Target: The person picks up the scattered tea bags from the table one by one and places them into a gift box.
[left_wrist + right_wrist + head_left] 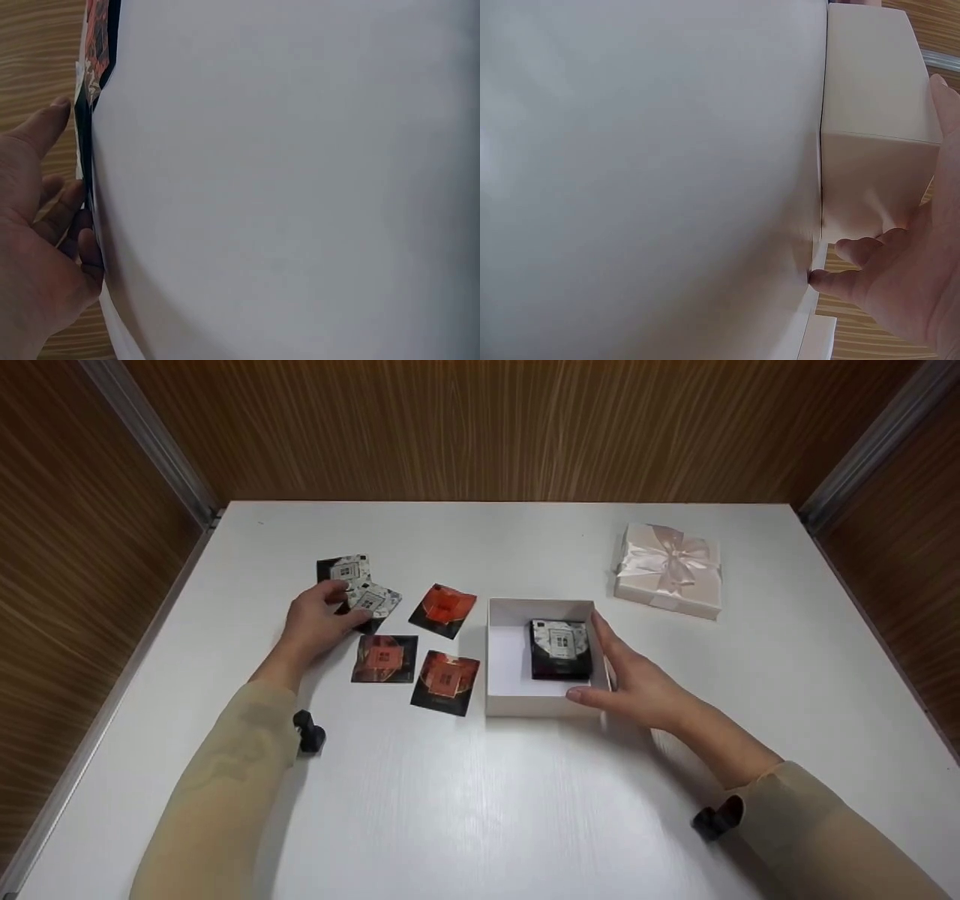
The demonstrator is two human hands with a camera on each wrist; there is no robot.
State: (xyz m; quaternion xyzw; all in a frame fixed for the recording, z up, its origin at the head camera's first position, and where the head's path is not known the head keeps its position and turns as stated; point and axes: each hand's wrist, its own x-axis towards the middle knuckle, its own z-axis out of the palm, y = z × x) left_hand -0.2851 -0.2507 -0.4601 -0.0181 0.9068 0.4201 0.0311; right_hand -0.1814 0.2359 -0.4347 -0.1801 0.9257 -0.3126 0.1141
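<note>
In the head view, my left hand (319, 619) is over two overlapping white-and-black sachets. Its thumb and fingers pinch the nearer sachet (379, 600), while the farther sachet (349, 568) lies partly beneath it. The left wrist view shows that hand (45, 225) from the side, low at the table, with the sachets seen edge-on. My right hand (637, 679) holds an open white box (510, 706) by its near right corner, thumb at the front wall and fingers along the right side. Inside the box, towards the right, sits a stack of sachets (562, 649) with a white-and-black one on top.
Three red-and-black sachets lie between the left hand and the box: one farther back (444, 610), one at left (385, 658), one nearer (446, 682). A cream lid with a ribbon bow (670, 570) rests at the back right. Wood-grain panels (480, 431) enclose the white table (450, 802).
</note>
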